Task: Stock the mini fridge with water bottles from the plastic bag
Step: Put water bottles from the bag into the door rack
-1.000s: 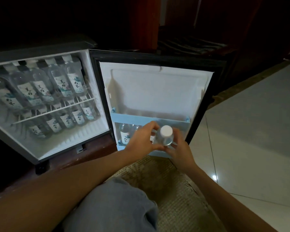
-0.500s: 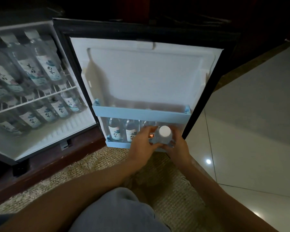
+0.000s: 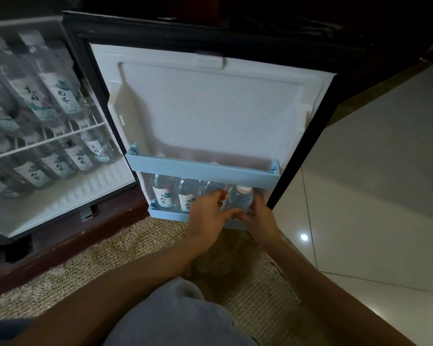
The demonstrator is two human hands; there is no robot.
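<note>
The mini fridge (image 3: 68, 203) stood open on the floor, its door (image 3: 210, 108) swung wide toward me. The cabinet looked close to full. An upper row of bottles (image 3: 58, 93) leaned on the wire shelf (image 3: 45, 142), and a lower row (image 3: 78, 158) sat under it.

The door rack (image 3: 200, 167) was the part in progress. Two labelled bottles (image 3: 161, 193) stood upright at its left end, with a third bottle (image 3: 211, 187) beside them, half hidden by my fingers.

The water bottle (image 3: 238, 199) I was placing, white cap up, was at the rack's right end, just under the blue rail. Its base was hidden, so I couldn't tell if it was seated yet.

My left hand (image 3: 208, 216) and right hand (image 3: 260, 218) were close together, both wrapped round that bottle from either side.

The plastic bag was out of view, so I couldn't count what was left. My guess was nearly done, since this looked like the rack's last free slot.
</note>
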